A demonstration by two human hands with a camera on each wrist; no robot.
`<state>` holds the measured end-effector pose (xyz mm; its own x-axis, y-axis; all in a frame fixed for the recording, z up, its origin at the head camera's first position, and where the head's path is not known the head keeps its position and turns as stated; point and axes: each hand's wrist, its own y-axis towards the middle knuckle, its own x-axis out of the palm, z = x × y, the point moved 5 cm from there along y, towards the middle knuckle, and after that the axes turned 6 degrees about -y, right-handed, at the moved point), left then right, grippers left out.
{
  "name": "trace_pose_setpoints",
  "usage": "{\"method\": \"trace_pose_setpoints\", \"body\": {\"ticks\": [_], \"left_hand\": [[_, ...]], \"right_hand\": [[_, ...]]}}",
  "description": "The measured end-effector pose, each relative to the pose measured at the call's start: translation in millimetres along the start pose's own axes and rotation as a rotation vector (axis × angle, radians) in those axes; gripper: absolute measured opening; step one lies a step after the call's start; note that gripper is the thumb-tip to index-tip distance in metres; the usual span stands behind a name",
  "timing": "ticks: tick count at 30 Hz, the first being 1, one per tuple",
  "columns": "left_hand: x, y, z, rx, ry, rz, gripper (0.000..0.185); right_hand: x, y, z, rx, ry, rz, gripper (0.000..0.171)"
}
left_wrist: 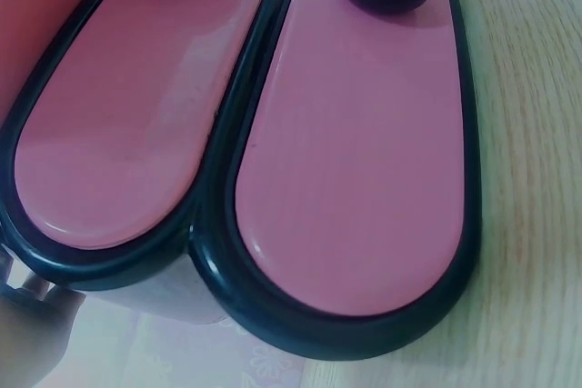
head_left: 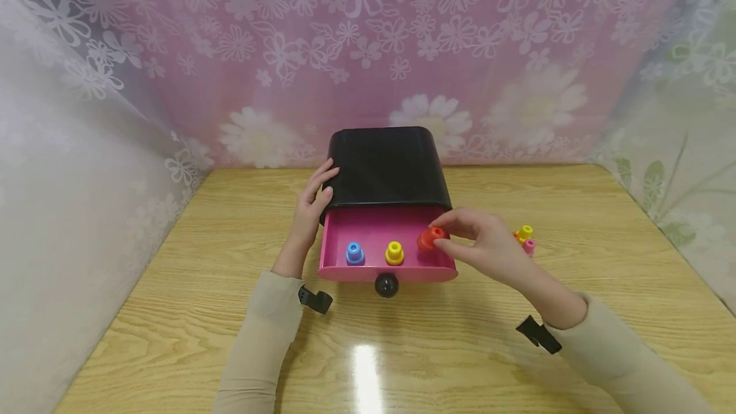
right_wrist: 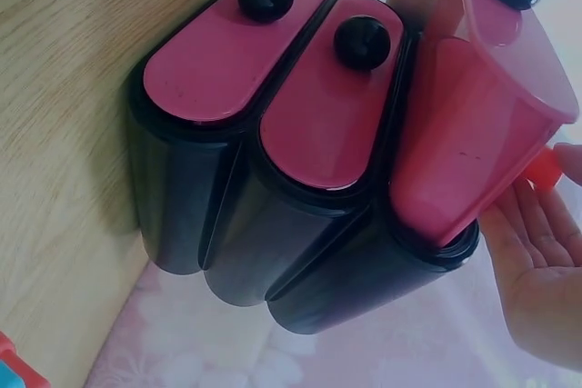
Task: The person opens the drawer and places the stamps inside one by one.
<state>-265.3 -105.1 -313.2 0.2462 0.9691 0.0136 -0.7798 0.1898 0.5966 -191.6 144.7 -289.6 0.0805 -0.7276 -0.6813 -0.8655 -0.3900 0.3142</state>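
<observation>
A black drawer cabinet [head_left: 385, 165] stands on the table, its pink top drawer [head_left: 388, 273] pulled out. My left hand [head_left: 307, 213] rests against the cabinet's left side, its fingers fairly straight. Between thumb and fingers, my right hand [head_left: 489, 248] pinches a red stepped peg [head_left: 430, 239] at the drawer's right end. Whether the peg touches the drawer floor, I cannot tell. Inside the drawer a blue peg [head_left: 354, 254] stands at the left and a yellow peg [head_left: 394, 253] near the middle. In the right wrist view, two lower drawers [right_wrist: 323, 120] are closed.
Several small pegs, among them a yellow one [head_left: 526, 232] and a pink one [head_left: 529, 246], are on the table right of the cabinet, partly behind my right hand. A black knob [head_left: 386, 285] sticks out from the drawer front. A flowered cloth [head_left: 368, 69] hangs behind the table.
</observation>
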Motion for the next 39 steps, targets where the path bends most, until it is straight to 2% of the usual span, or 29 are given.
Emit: {"method": "trace_pose_setpoints", "body": {"ticks": [7, 14, 20, 22, 30, 39], "left_hand": [[-1.2, 0.0, -2.2, -0.006, -0.004, 0.004, 0.035], [-9.4, 1.5, -21.0, 0.0, -0.027, 0.002, 0.036], [-12.1, 1.8, -28.7, 0.01, -0.02, 0.012, 0.062], [-12.1, 2.0, -29.5, 0.009, -0.013, 0.014, 0.065], [-10.6, 2.7, -24.9, -0.001, -0.024, 0.004, 0.037], [-0.6, -0.3, 0.2, -0.001, 0.004, 0.004, 0.037]], "right_hand": [[3, 0, -7, -0.112, -0.125, 0.03, 0.024], [5, 1, -11, -0.182, -0.226, 0.032, 0.028], [7, 1, -16, -0.247, -0.301, 0.031, 0.022], [8, 1, -17, -0.249, -0.327, 0.024, 0.021], [10, 3, -19, -0.232, -0.372, -0.017, 0.019], [11, 4, -22, -0.226, -0.395, -0.05, 0.019]]}}
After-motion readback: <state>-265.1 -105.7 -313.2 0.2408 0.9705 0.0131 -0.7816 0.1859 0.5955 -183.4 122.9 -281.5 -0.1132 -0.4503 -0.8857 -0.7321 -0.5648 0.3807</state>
